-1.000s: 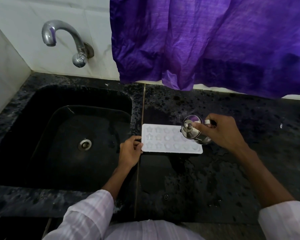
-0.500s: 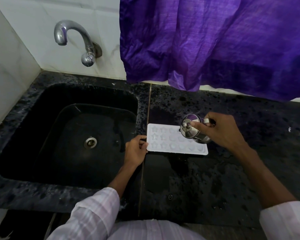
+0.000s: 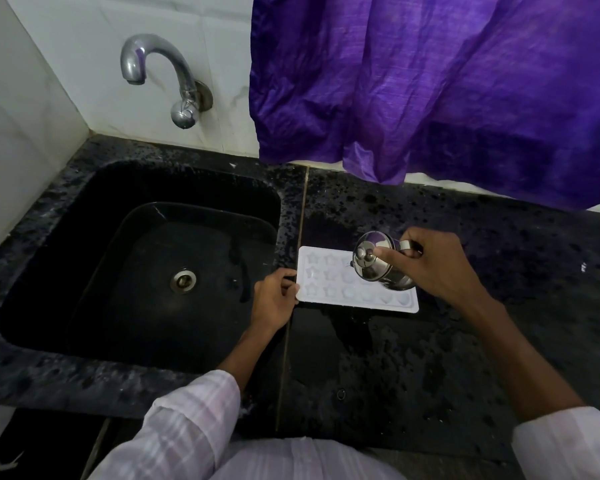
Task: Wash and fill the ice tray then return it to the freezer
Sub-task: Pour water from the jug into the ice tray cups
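White ice tray (image 3: 329, 282) lies flat on the black counter (image 3: 430, 358), frame centre, just right of the sink (image 3: 84, 271). Left hand (image 3: 274, 299) pinches its left edge. Right hand (image 3: 437, 268) grasps a steel jug (image 3: 378, 263), tilted over the tray's right half, index finger on the lid.

Carries the small shiny lidded steel jug (image 3: 378, 268) leftward in the right hand (image 3: 437, 275), from above the right end of the white rectangular plastic star-mould ice tray (image 3: 317, 271) to above its middle columns, nearer the left hand (image 3: 274, 299). Uncovers more of the tray's right-end cells. Turns the view slightly left, sliding the black sink (image 3: 136, 271), chrome tap (image 3: 174, 81) and speckled black tabletop (image 3: 430, 358) rightward in frame.
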